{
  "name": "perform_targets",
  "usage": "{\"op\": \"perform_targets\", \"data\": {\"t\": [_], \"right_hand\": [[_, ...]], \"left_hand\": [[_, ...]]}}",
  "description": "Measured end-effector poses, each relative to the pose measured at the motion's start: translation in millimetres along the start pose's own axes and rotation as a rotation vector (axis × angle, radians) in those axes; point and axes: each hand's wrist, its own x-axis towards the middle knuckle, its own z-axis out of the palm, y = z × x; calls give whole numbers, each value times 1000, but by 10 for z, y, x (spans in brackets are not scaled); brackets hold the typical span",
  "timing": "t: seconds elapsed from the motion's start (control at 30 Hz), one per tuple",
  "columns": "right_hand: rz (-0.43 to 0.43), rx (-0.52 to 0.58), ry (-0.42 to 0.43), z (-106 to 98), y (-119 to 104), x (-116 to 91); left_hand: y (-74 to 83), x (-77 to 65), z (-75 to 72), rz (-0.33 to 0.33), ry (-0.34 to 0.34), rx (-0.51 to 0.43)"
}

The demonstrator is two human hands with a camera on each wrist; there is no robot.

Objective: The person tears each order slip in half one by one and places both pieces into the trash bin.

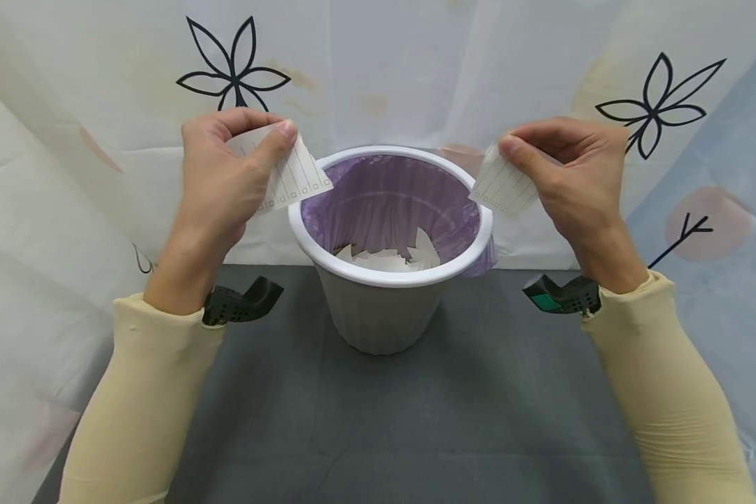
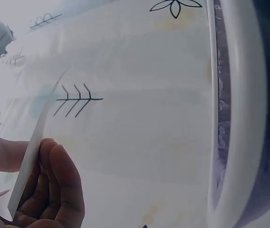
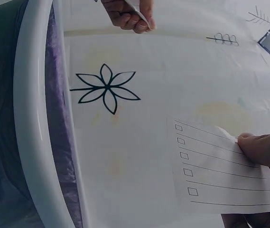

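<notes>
My left hand pinches a torn piece of lined checklist paper between thumb and curled fingers, above the left rim of a white trash bin. On the other side, my right hand pinches a second torn paper piece by its upper edge, just off the bin's right rim. The two pieces are apart. Small squares and ruled lines show on the right-hand paper in the right wrist view. In the left wrist view the left-hand paper is seen edge-on.
A purple liner bag lines the bin, and torn white paper scraps lie at its bottom. The bin stands on a dark grey surface. Behind it hangs a white curtain with leaf and flower prints.
</notes>
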Motion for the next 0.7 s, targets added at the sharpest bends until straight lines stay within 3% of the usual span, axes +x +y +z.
{"op": "perform_targets", "data": {"t": [0.1,0.37,0.7], "right_hand": [[51,14,-30,58,34,78],[42,21,-70,247,98,232],[21,-101,-135,395,184,305]], "left_hand": [[10,76,101,15,-15,5],[-15,251,312,24,-46,51],[-83,376,487,-3,-98,97]]}}
